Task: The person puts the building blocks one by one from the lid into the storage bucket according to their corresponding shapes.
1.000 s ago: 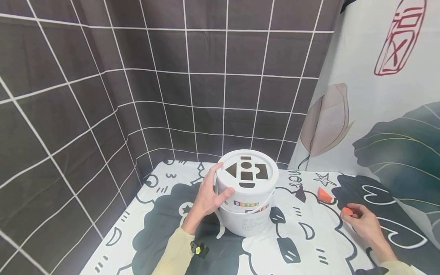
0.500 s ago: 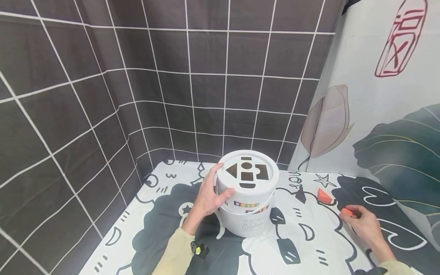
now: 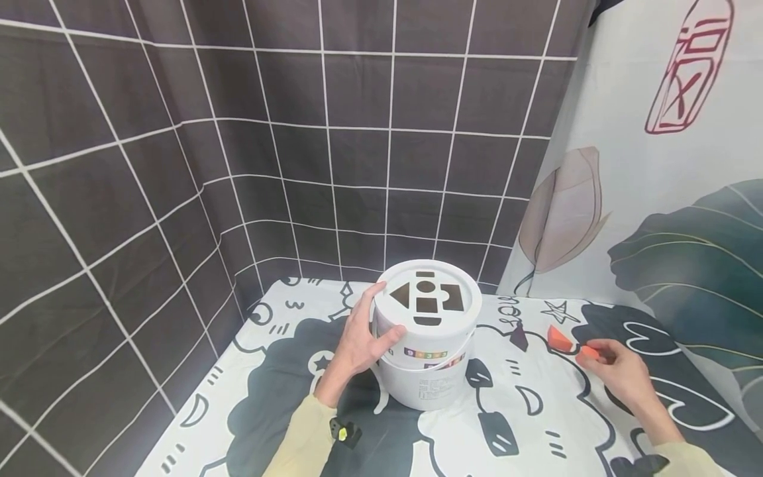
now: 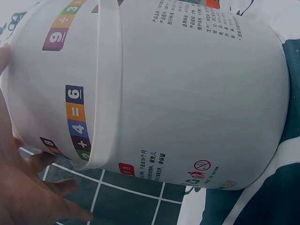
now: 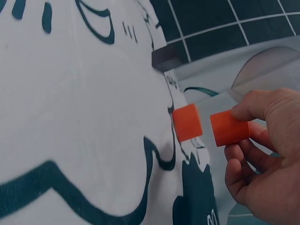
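Note:
A white bucket (image 3: pixel 429 377) stands upright, its lid (image 3: pixel 387 308) cut with several shaped holes. My left hand (image 3: pixel 360 341) rests against the bucket's left side, thumb on the front and index finger reaching to the lid's rim. In the left wrist view, the other fingers (image 4: pixel 61 187) spread out along the far side. To the right of the bucket, my right hand (image 3: pixel 626 374) pinches an orange cylinder block (image 5: pixel 229 127) between thumb and fingers. Just beyond it lies an orange wedge-shaped block (image 3: pixel 559 338). A dark purple block (image 3: pixel 518 336) sits between that wedge and the bucket.
A cartoon-printed black and white cloth (image 3: pixel 453 444) covers the table. Dark grid-patterned curtain (image 3: pixel 357 159) hangs behind and at the left; a white leaf-print curtain (image 3: pixel 626 165) hangs at the right. The bucket's handle (image 4: pixel 108 84) hangs down across its front.
My right hand has moved left and slightly away from me with the orange cylinder block, close to the orange wedge. My left hand and the bucket have stayed put.

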